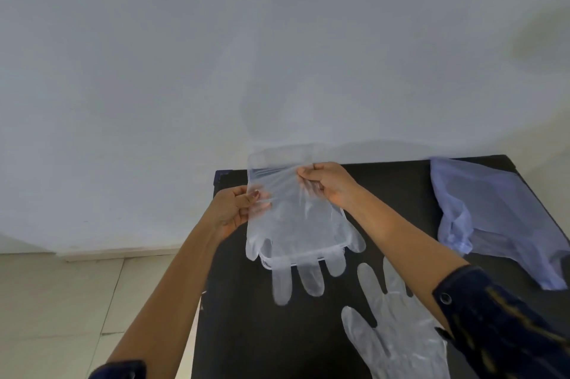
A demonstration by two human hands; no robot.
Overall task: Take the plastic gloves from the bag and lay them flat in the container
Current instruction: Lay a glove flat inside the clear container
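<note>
A clear plastic glove [296,224] is stretched between both hands above a clear shallow container [308,260] on the black table. My left hand [231,212] pinches the cuff's left edge. My right hand [327,184] pinches its right edge. The glove's fingers hang toward me over the container's near rim. A second clear glove [398,329] lies flat on the table at the lower right, partly under my right forearm. The pale blue plastic bag [493,218] lies crumpled at the table's right side.
The black table [246,317] stands against a white wall [277,54]. Its left edge runs beside my left forearm, with a beige tiled floor [61,301] below. My dark sleeves show at the bottom corners.
</note>
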